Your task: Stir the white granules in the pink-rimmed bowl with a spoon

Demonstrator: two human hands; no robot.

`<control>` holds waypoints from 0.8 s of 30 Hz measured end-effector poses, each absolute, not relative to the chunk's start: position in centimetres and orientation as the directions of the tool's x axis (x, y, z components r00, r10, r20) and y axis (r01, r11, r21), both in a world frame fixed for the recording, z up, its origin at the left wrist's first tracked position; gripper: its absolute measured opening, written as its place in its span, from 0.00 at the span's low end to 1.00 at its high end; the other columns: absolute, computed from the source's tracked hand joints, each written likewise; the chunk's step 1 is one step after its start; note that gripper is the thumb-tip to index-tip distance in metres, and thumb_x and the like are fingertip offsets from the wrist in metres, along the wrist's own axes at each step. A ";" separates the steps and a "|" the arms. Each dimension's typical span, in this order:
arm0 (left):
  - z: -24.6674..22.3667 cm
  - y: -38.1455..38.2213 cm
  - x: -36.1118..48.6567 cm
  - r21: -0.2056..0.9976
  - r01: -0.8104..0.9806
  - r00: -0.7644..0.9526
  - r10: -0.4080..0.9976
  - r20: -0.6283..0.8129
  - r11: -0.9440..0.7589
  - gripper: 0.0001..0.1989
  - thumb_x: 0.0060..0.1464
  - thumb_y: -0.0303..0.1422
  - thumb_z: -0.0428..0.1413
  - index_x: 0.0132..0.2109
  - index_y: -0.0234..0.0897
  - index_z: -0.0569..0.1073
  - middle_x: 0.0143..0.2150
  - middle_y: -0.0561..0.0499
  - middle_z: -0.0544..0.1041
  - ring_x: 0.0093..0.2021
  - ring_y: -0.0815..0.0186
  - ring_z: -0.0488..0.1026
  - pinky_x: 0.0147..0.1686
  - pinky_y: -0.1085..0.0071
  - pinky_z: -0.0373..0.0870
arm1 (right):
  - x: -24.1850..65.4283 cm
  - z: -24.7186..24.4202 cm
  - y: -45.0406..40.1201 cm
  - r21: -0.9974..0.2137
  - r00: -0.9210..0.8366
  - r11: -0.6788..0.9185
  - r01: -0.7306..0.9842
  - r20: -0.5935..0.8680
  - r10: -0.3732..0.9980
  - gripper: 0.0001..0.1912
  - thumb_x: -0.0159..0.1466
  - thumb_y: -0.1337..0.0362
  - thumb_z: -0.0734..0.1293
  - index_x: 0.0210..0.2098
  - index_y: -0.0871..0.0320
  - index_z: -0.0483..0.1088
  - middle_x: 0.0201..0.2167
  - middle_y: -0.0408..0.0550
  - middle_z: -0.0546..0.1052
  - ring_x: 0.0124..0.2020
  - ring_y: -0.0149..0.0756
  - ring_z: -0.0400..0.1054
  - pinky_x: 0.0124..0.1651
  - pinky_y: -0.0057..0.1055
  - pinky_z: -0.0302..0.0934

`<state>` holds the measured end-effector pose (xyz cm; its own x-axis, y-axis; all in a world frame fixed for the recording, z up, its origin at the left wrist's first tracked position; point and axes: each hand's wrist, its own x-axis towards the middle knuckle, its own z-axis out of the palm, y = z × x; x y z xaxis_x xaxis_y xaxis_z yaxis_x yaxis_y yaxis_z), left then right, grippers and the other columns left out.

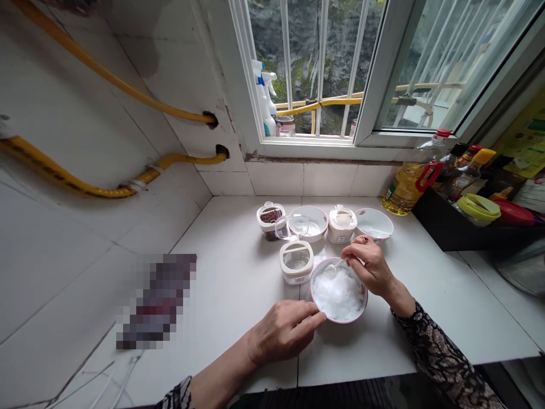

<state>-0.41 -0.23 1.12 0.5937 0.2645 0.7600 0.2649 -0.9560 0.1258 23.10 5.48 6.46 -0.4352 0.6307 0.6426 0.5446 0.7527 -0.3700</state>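
A white bowl (315, 304) with a pinkish rim stands on the counter, filled with white, salt- or sugar-like grains (339, 292). My left hand (293, 326) is closed at its near-left rim, fingertips on the edge. Pinched in my right hand (368, 264) is a small pale spoon (334, 267), its tip in the white grains. Just left of the bowl stands a clear container (297, 261) with its lid raised; little shows inside. Behind are a container of dark red beans (271, 220), a container of pale contents (342, 222) and two more bowls, a left one (309, 234) and a right one (374, 224).
An oil bottle (402, 184) stands at the back right beside a black rack (447, 227) of bottles and lids. A pixelated object (157, 304) and cables (121, 375) are at left. Yellow pipes (102, 190) run along the wall, near a barred window (315, 68).
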 end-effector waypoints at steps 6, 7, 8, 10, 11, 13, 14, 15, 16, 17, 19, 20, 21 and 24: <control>1.1 -0.2 -0.4 0.129 0.262 0.591 0.264 0.763 -0.957 0.17 0.54 0.17 0.47 0.49 0.30 0.69 0.32 0.47 0.77 0.24 0.70 0.70 0.22 0.74 0.67 | 22.6 6.0 5.5 -0.555 -0.357 0.632 0.541 0.529 0.770 0.12 0.58 0.73 0.59 0.27 0.55 0.71 0.19 0.41 0.74 0.27 0.36 0.65 0.42 0.37 0.56; 1.2 -0.2 -0.4 0.127 0.261 0.590 0.263 0.764 -0.957 0.17 0.54 0.16 0.47 0.49 0.30 0.69 0.32 0.47 0.77 0.24 0.70 0.70 0.22 0.74 0.67 | 22.6 6.0 5.6 -0.588 -0.321 0.601 0.541 0.516 0.794 0.12 0.59 0.73 0.59 0.27 0.55 0.71 0.19 0.41 0.74 0.27 0.36 0.65 0.43 0.38 0.56; 1.2 -0.2 -0.4 0.126 0.260 0.590 0.261 0.764 -0.957 0.17 0.54 0.16 0.47 0.49 0.30 0.69 0.32 0.47 0.77 0.24 0.70 0.70 0.22 0.75 0.67 | 22.7 6.1 5.6 -0.622 -0.280 0.568 0.539 0.503 0.817 0.12 0.59 0.72 0.59 0.27 0.55 0.72 0.18 0.41 0.74 0.27 0.36 0.66 0.43 0.37 0.56; 1.3 -0.2 -0.4 0.125 0.257 0.589 0.257 0.766 -0.958 0.17 0.53 0.16 0.47 0.49 0.30 0.69 0.32 0.47 0.77 0.24 0.70 0.70 0.22 0.75 0.67 | 22.9 6.2 5.7 -0.694 -0.203 0.496 0.521 0.464 0.862 0.11 0.60 0.70 0.59 0.26 0.55 0.72 0.18 0.41 0.74 0.27 0.36 0.66 0.41 0.36 0.57; 1.4 -0.2 -0.4 0.125 0.256 0.588 0.257 0.767 -0.959 0.17 0.53 0.16 0.47 0.48 0.30 0.69 0.32 0.47 0.77 0.24 0.70 0.69 0.22 0.75 0.67 | 23.0 6.2 5.7 -0.727 -0.176 0.464 0.506 0.439 0.881 0.11 0.60 0.69 0.59 0.26 0.55 0.72 0.18 0.41 0.74 0.27 0.36 0.66 0.39 0.36 0.57; 1.4 -0.2 -0.4 0.126 0.259 0.586 0.259 0.768 -0.958 0.16 0.53 0.16 0.47 0.48 0.30 0.69 0.32 0.47 0.77 0.24 0.70 0.69 0.22 0.75 0.67 | 23.1 6.3 5.7 -0.775 -0.146 0.417 0.474 0.398 0.906 0.11 0.60 0.68 0.59 0.27 0.55 0.72 0.18 0.42 0.74 0.26 0.36 0.66 0.36 0.34 0.57; 1.4 -0.2 -0.4 0.126 0.261 0.585 0.261 0.768 -0.957 0.16 0.53 0.16 0.47 0.48 0.30 0.69 0.32 0.47 0.77 0.24 0.70 0.70 0.22 0.75 0.67 | 23.1 6.3 5.7 -0.785 -0.144 0.408 0.465 0.388 0.910 0.11 0.60 0.68 0.59 0.27 0.55 0.72 0.19 0.42 0.73 0.25 0.35 0.66 0.35 0.34 0.57; 1.4 -0.2 -0.4 0.127 0.262 0.583 0.261 0.770 -0.957 0.16 0.53 0.16 0.47 0.48 0.30 0.69 0.32 0.47 0.77 0.24 0.70 0.70 0.22 0.75 0.67 | 23.0 6.3 5.7 -0.782 -0.150 0.413 0.466 0.390 0.908 0.11 0.60 0.68 0.59 0.27 0.56 0.72 0.19 0.42 0.73 0.24 0.35 0.65 0.35 0.34 0.57; 1.4 -0.2 -0.4 0.128 0.262 0.582 0.262 0.770 -0.957 0.16 0.53 0.16 0.47 0.48 0.30 0.69 0.32 0.47 0.77 0.24 0.70 0.70 0.22 0.75 0.68 | 23.0 6.3 5.6 -0.766 -0.163 0.431 0.477 0.405 0.900 0.11 0.59 0.68 0.59 0.26 0.56 0.72 0.19 0.42 0.73 0.24 0.35 0.65 0.35 0.34 0.57; 1.4 -0.2 -0.4 0.130 0.261 0.583 0.263 0.769 -0.957 0.16 0.53 0.16 0.47 0.48 0.30 0.69 0.32 0.47 0.77 0.24 0.69 0.70 0.22 0.75 0.68 | 22.9 6.3 5.6 -0.738 -0.180 0.459 0.494 0.430 0.885 0.11 0.59 0.69 0.59 0.26 0.55 0.72 0.19 0.42 0.73 0.25 0.35 0.65 0.35 0.34 0.57; 1.4 -0.2 -0.4 0.132 0.257 0.587 0.263 0.765 -0.957 0.16 0.54 0.16 0.47 0.48 0.30 0.70 0.32 0.46 0.78 0.25 0.69 0.71 0.23 0.75 0.69 | 22.8 6.4 5.5 -0.663 -0.219 0.525 0.533 0.491 0.843 0.11 0.59 0.69 0.59 0.26 0.55 0.72 0.19 0.42 0.72 0.26 0.35 0.65 0.37 0.35 0.56; 1.4 -0.2 -0.4 0.134 0.255 0.589 0.264 0.764 -0.958 0.16 0.54 0.16 0.47 0.48 0.30 0.70 0.32 0.46 0.78 0.26 0.69 0.72 0.23 0.75 0.69 | 22.8 6.4 5.4 -0.628 -0.235 0.553 0.548 0.518 0.822 0.11 0.60 0.69 0.60 0.26 0.55 0.72 0.19 0.42 0.72 0.26 0.35 0.65 0.38 0.35 0.56; 1.3 -0.2 -0.4 0.135 0.253 0.592 0.264 0.762 -0.958 0.16 0.54 0.16 0.47 0.48 0.30 0.70 0.32 0.46 0.78 0.26 0.68 0.73 0.24 0.75 0.70 | 22.7 6.4 5.4 -0.601 -0.247 0.572 0.558 0.538 0.806 0.12 0.61 0.69 0.59 0.26 0.55 0.72 0.19 0.42 0.72 0.27 0.35 0.65 0.39 0.36 0.55; 1.2 -0.2 -0.5 0.138 0.249 0.591 0.263 0.763 -0.959 0.16 0.54 0.16 0.47 0.48 0.29 0.70 0.32 0.45 0.78 0.27 0.68 0.74 0.24 0.74 0.71 | 22.7 6.4 5.4 -0.565 -0.265 0.589 0.578 0.553 0.790 0.12 0.62 0.70 0.59 0.27 0.55 0.72 0.20 0.42 0.72 0.27 0.36 0.65 0.40 0.36 0.55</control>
